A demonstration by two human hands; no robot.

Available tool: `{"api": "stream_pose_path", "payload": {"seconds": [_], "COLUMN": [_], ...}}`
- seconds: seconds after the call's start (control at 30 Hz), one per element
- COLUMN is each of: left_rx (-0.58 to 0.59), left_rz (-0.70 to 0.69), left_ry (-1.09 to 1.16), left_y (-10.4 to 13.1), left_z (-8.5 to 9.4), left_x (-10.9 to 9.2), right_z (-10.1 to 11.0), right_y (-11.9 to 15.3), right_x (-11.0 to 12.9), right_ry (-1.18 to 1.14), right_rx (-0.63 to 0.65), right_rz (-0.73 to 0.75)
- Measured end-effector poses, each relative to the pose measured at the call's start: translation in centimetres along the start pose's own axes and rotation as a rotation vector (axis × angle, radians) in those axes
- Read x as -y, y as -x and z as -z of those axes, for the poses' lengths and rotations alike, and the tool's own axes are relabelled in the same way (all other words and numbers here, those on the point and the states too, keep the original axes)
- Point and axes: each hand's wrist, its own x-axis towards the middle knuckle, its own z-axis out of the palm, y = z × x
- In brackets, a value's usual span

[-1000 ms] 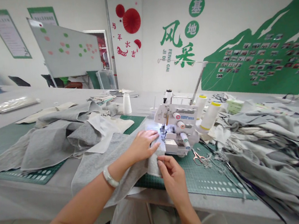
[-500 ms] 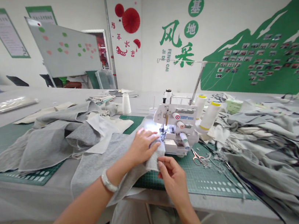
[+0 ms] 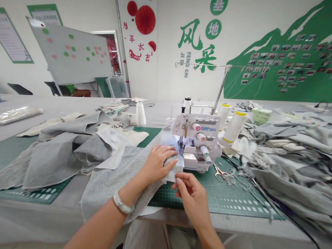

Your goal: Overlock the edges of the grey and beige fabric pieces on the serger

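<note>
A white overlock sewing machine (image 3: 197,136) stands on a green cutting mat, its lamp lighting the needle area. Grey fabric (image 3: 101,191) runs up to the needle and spreads left over the table edge. On top of it, my left hand (image 3: 160,162) lies flat with fingers stretched toward the presser foot. Below, my right hand (image 3: 190,189) is closed at the fabric's near corner, thumb and forefinger pinching the edge. The fingertips partly hide the pinched edge.
Copper-handled scissors (image 3: 221,173) lie right of the machine among thread scraps. A large heap of grey fabric pieces (image 3: 316,185) covers the right side. More cut pieces (image 3: 61,151) and a white thread cone (image 3: 140,113) are at left. Two spools (image 3: 236,127) stand behind the machine.
The grey fabric has moved a little farther toward the needle, so less of it lies in front of the machine. Both hands stay in nearly the same place.
</note>
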Motion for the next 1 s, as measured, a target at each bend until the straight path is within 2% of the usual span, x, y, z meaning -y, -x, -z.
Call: {"api": "stream_pose_path", "payload": {"seconds": [0.3,0.4,0.5,0.6,0.73,0.8,1.0], "left_rx": [0.05,0.03,-0.015,0.0,-0.007,-0.015,-0.012], "left_rz": [0.005,-0.006,-0.087,-0.134,-0.121,-0.133,-0.142], "left_ry": [-0.003,-0.02,-0.046,-0.015,0.027,0.037,0.057], "left_y": [-0.6,-0.4,0.2,0.9,1.1,1.1,1.0], "left_z": [0.0,0.3,0.6,0.8,0.8,0.8,0.8], "left_x": [0.7,0.2,-0.6,-1.2,-1.0,-0.7,-0.3], "right_z": [0.3,0.4,0.5,0.7,0.7,0.7,0.7], "right_y": [0.0,0.0,-0.1,-0.1,-0.3,-0.4,-0.6], "right_x": [-0.2,-0.5,-0.7,-0.7,-0.6,-0.8,-3.0], "right_ry": [0.042,0.066,0.116,0.225,0.379,0.4,0.407], "right_rx": [0.033,0.034,0.033,-0.01,-0.178,-0.226,-0.17], "right_rz": [0.003,0.023,0.057,0.164,0.392,0.447,0.481]}}
